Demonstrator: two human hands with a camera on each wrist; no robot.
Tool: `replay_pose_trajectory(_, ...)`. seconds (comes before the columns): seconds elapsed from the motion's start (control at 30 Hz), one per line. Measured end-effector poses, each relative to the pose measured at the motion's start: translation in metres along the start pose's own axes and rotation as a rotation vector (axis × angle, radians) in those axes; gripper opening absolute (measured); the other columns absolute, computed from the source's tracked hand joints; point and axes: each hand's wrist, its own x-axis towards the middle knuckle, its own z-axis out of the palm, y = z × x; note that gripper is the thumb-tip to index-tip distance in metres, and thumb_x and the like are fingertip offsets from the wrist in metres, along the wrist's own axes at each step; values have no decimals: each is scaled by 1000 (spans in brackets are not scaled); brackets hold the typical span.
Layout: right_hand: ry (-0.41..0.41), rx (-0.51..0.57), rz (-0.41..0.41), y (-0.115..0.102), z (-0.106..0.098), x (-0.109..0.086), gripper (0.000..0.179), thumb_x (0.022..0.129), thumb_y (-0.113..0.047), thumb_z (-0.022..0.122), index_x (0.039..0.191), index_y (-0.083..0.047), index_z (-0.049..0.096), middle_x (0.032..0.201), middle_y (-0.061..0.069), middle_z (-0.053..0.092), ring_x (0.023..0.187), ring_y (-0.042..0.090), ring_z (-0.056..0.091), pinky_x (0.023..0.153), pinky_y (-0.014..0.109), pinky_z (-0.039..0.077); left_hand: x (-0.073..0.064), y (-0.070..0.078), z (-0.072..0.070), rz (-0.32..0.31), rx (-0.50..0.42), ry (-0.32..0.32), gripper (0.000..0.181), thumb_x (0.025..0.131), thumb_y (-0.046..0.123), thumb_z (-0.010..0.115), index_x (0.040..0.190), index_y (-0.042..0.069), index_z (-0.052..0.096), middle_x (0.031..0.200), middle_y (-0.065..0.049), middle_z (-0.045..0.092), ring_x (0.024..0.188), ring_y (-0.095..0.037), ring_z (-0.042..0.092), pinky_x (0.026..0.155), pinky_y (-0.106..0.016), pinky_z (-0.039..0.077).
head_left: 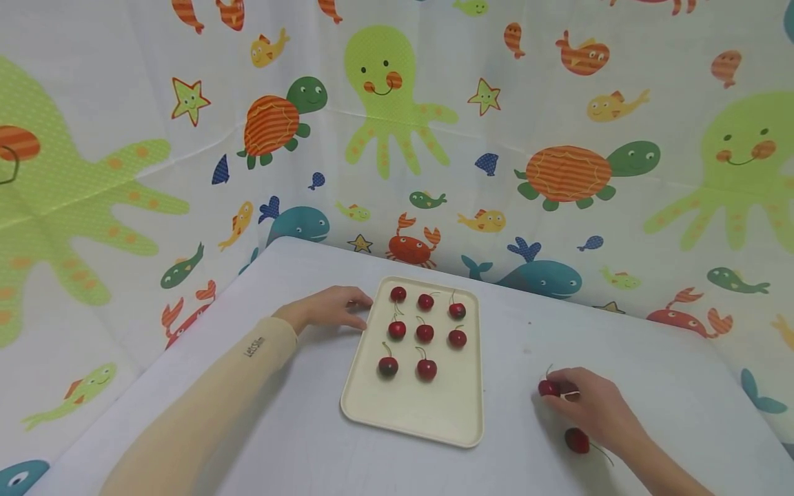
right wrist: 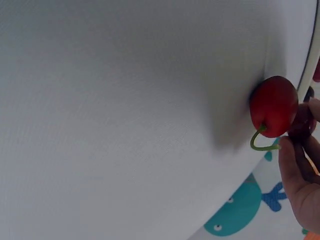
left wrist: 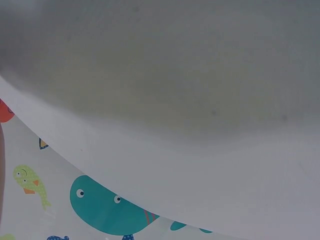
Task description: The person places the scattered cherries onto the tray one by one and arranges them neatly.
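Observation:
My right hand (head_left: pixel 600 408) pinches a dark red cherry (head_left: pixel 548 388) between thumb and fingertips, right of the tray. In the right wrist view the held cherry (right wrist: pixel 302 123) is partly hidden behind another cherry (right wrist: pixel 274 106). That other cherry (head_left: pixel 577 441) lies on the table below my right hand, its stem pointing right. At the left edge of the cream tray (head_left: pixel 409 417), my left hand (head_left: pixel 329 307) rests with thumb and fingers spread apart, fingertips by the rim. Several stemmed cherries, among them one front-row cherry (head_left: pixel 426 369), sit on the tray in rows.
A white cloth covers the table (head_left: pixel 298 427). Behind and to the left hangs a curtain (head_left: pixel 397 200) printed with sea animals. In the left wrist view only white cloth (left wrist: pixel 210 175) and part of the printed curtain (left wrist: pixel 30 210) appear.

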Motion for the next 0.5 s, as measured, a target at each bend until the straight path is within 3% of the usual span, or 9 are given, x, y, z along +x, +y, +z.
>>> replay_pose_trajectory(0.5, 126, 79, -141, -31, 20, 7, 40, 76, -17, 75, 113, -10, 63, 108, 8, 63, 98, 25, 63, 79, 38, 56, 1, -1, 1, 2, 0, 7, 55, 78, 40, 71, 126, 17, 55, 128, 0, 56, 122, -20, 48, 105, -40, 39)
